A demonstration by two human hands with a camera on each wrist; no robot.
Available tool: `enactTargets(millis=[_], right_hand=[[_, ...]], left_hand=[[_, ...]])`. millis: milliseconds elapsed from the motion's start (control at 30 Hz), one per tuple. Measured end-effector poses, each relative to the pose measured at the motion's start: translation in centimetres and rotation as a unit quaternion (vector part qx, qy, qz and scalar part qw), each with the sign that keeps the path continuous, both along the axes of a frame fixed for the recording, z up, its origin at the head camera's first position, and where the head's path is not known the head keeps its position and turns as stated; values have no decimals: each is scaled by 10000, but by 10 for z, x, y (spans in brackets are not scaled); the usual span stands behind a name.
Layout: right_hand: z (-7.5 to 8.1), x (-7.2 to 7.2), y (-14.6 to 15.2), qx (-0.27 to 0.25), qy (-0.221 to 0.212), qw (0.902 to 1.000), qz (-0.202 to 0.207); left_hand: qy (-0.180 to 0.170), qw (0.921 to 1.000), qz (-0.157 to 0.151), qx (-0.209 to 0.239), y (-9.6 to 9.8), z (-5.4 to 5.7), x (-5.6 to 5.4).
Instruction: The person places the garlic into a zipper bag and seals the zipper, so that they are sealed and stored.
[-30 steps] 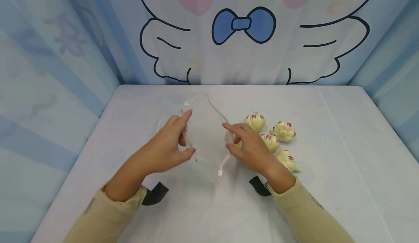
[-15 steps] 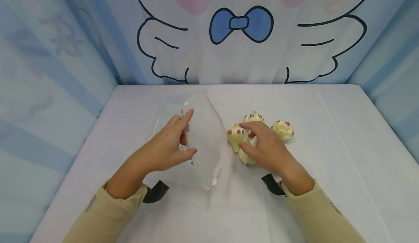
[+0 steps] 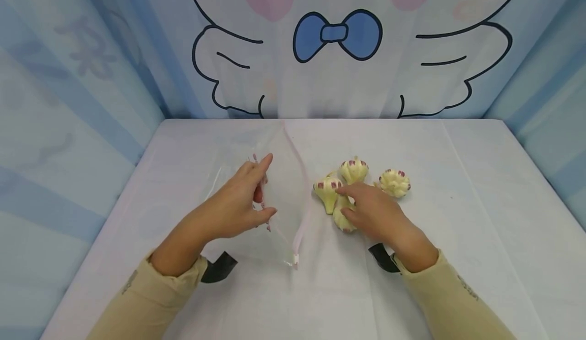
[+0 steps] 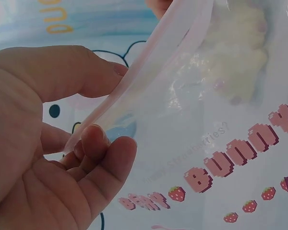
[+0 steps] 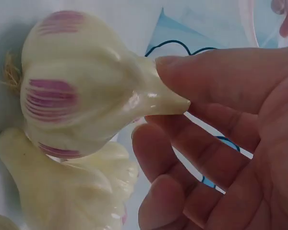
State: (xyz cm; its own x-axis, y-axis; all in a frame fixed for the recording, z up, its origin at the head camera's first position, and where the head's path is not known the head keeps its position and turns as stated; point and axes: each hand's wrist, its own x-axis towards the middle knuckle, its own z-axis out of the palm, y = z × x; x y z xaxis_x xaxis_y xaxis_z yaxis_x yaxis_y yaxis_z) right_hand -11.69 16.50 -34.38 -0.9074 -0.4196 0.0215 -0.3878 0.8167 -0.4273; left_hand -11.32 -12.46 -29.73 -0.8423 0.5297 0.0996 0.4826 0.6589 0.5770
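Note:
My left hand [image 3: 233,197] holds the edge of a clear zip bag [image 3: 286,197], thumb and index finger spread along it. The left wrist view shows the pink zip strip [image 4: 149,52] running past the thumb to the curled fingers, and pink "BUNNY" print with strawberries. On the right, my right hand [image 3: 377,210] pinches a garlic bulb [image 3: 343,217] by its stem. In the right wrist view that bulb [image 5: 74,91] shows purple streaks and a tuft of roots. Another garlic bulb [image 3: 327,192] lies between the bag's mouth and the right hand.
Two more garlic bulbs lie close by, one bulb [image 3: 354,169] behind the right hand and one bulb [image 3: 395,183] to its right. A white cloth covers the table [image 3: 458,258]. A printed curtain [image 3: 339,85] rises at the table's back edge.
The right hand has left the bag's edge, moved right to the garlic and closed its fingers on a bulb. The bag's pink edge has drooped left and nearer; the left hand barely moved.

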Motion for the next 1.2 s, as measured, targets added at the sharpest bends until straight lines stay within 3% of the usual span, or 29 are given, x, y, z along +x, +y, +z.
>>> enactTargets(millis=[267, 433, 667, 800, 933, 1067, 1200], right_hand=[[1, 0, 4, -477, -383, 9981, 71], [9, 4, 9, -746, -349, 9965, 148], [21, 9, 18, -1210, -182, 9924, -101], [26, 10, 20, -1832, 257, 9827, -72], [28, 11, 15, -2578, 573, 9645, 90], [26, 10, 2, -3063, 531, 9501, 274], [22, 8, -13, -3161, 318, 9475, 362]], left_hand=[[16, 10000, 12, -32, 1, -2, -1], [19, 10000, -17, -85, 3, -2, -2], [-117, 9999, -26, -103, 6, -2, -2], [-139, 9998, -43, -104, 7, -4, -2], [-149, 9998, -49, -131, 9, -5, -2], [-139, 9997, -66, -166, 11, -5, -2], [-191, 9996, -92, -203, 13, -6, -1]])
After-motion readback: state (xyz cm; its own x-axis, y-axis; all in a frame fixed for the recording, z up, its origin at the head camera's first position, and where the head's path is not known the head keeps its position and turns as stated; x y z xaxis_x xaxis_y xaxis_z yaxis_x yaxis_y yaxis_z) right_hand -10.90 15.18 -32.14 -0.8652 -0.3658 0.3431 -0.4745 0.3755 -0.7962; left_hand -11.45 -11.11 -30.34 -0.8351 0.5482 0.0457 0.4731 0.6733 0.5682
